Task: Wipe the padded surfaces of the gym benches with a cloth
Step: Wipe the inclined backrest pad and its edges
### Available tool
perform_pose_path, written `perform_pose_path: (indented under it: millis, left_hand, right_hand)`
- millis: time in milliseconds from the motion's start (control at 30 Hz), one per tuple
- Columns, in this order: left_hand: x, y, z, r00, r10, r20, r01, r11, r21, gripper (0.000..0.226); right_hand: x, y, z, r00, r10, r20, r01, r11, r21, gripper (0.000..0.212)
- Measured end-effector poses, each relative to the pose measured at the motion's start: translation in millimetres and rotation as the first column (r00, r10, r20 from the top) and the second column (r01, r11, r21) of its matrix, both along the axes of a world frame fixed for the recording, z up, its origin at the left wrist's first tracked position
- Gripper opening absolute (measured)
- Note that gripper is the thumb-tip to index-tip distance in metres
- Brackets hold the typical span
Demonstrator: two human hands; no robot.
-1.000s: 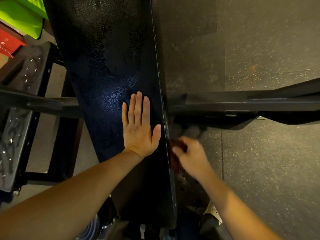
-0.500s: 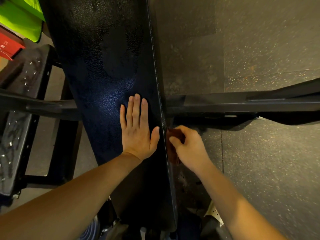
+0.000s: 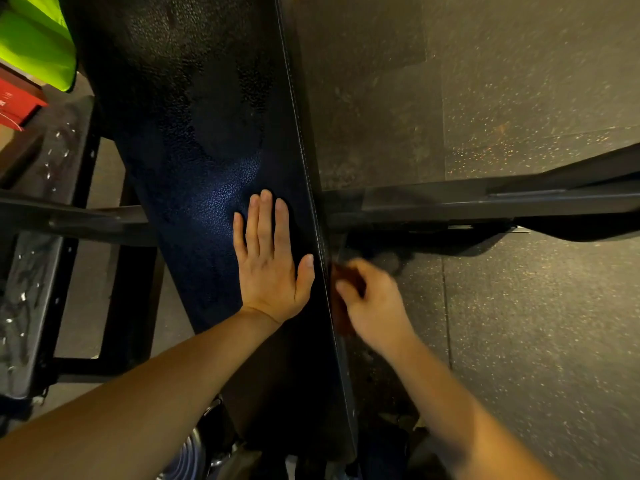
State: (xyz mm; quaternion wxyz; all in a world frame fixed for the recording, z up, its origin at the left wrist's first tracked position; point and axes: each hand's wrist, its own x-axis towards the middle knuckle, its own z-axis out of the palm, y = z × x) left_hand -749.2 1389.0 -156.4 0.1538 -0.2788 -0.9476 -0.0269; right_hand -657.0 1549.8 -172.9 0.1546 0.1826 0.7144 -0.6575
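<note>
Gleaming black pebbled bench pad (image 3: 194, 140)

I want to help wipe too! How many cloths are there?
1. The dark reddish cloth is bunched in the right hand, against the bench pad's side edge. The left hand lies flat and empty. Others may be out of view.

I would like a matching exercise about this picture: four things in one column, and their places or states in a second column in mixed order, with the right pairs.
Things:
1. left hand
2. right hand
3. cloth
4. green object

Places or states:
A. top left corner of the view
B. flat, fingers spread, on the bench pad
C. dark reddish, against the pad's right side edge
D. blurred, gripping something beside the pad

Pairs: 1-B, 2-D, 3-C, 4-A
</note>
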Motion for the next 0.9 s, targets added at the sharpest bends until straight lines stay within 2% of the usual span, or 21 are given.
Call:
perform_pose_path:
  millis: [33, 100, 133, 200, 300, 367, 400, 467, 533, 567, 600, 633, 700, 800, 833, 900]
  left_hand:
    - [0, 0, 0, 1.0, 0.007, -0.002, -0.007, 1.0, -0.001, 0.079]
    - [0, 1, 0, 1.0, 0.011, -0.004, -0.011, 1.0, 0.003, 0.079]
    - [1, 1, 0, 1.0, 0.009, -0.003, -0.009, 1.0, 0.007, 0.079]
    - [1, 1, 0, 1.0, 0.005, -0.004, -0.005, 1.0, 0.013, 0.079]
    - [-1, 1, 0, 1.0, 0.006, -0.005, -0.006, 1.0, 0.005, 0.079]
    - [0, 1, 1, 1.0, 0.008, -0.001, -0.008, 1.0, -0.001, 0.078]
    - [1, 1, 1, 1.0, 0.006, -0.001, -0.006, 1.0, -0.004, 0.078]
    - [1, 0, 0, 1.0, 0.0, -0.009, 0.0, 1.0, 0.0, 0.079]
    - [0, 1, 0, 1.0, 0.004, -0.013, -0.004, 1.0, 0.007, 0.079]
    - [0, 1, 0, 1.0, 0.006, -0.01, -0.005, 1.0, 0.012, 0.079]
    - [0, 1, 0, 1.0, 0.005, -0.008, -0.005, 1.0, 0.013, 0.079]
    - [0, 1, -1, 1.0, 0.004, -0.011, -0.004, 1.0, 0.009, 0.079]
    - [-1, 0, -1, 1.0, 0.0, -0.015, 0.0, 1.0, 0.0, 0.079]
    - [0, 0, 0, 1.0, -0.01, -0.007, 0.01, 1.0, 0.005, 0.078]
    - [0, 0, 0, 1.0, -0.012, -0.006, 0.012, 1.0, 0.01, 0.078]
    - [0, 1, -1, 1.0, -0.009, -0.01, 0.01, 1.0, 0.025, 0.078]
  right_hand:
    - [20, -6, -16, 0.99, 0.096, 0.104, -0.101, 0.994, 0.04, 0.018]
    - [61, -16, -41, 0.902, 0.307, 0.303, -0.357, 0.926, 0.125, 0.016]
    - [70, -17, -43, 0.871, 0.349, 0.345, -0.409, 0.905, 0.118, 0.013]
    - [55, -12, -36, 0.909, 0.29, 0.301, -0.329, 0.94, 0.087, 0.017]
    - [-6, 6, 4, 0.999, 0.013, 0.05, -0.014, 1.0, 0.02, 0.013]
    - [-28, 9, 19, 0.991, -0.099, -0.09, 0.099, 0.995, -0.013, 0.014]
    - [-24, 5, 15, 0.991, -0.107, -0.079, 0.104, 0.994, -0.037, 0.015]
    - [10, -6, -15, 0.994, 0.009, 0.108, -0.008, 1.0, -0.002, 0.016]
    - [53, -19, -42, 0.91, 0.271, 0.315, -0.32, 0.941, 0.112, 0.02]
    - [62, -19, -47, 0.871, 0.337, 0.357, -0.408, 0.901, 0.145, 0.022]
    - [58, -16, -45, 0.876, 0.339, 0.345, -0.411, 0.897, 0.162, 0.022]
    - [45, -11, -39, 0.914, 0.289, 0.283, -0.342, 0.926, 0.158, 0.019]
    - [7, 1, -9, 0.991, 0.089, 0.099, -0.093, 0.995, 0.032, 0.015]
    - [-30, 8, 23, 0.982, -0.095, -0.162, 0.098, 0.995, 0.012, 0.014]
    - [-23, 4, 19, 0.983, -0.101, -0.15, 0.101, 0.995, -0.005, 0.014]
    - [12, -7, -10, 1.0, -0.011, 0.026, 0.011, 1.0, 0.005, 0.015]
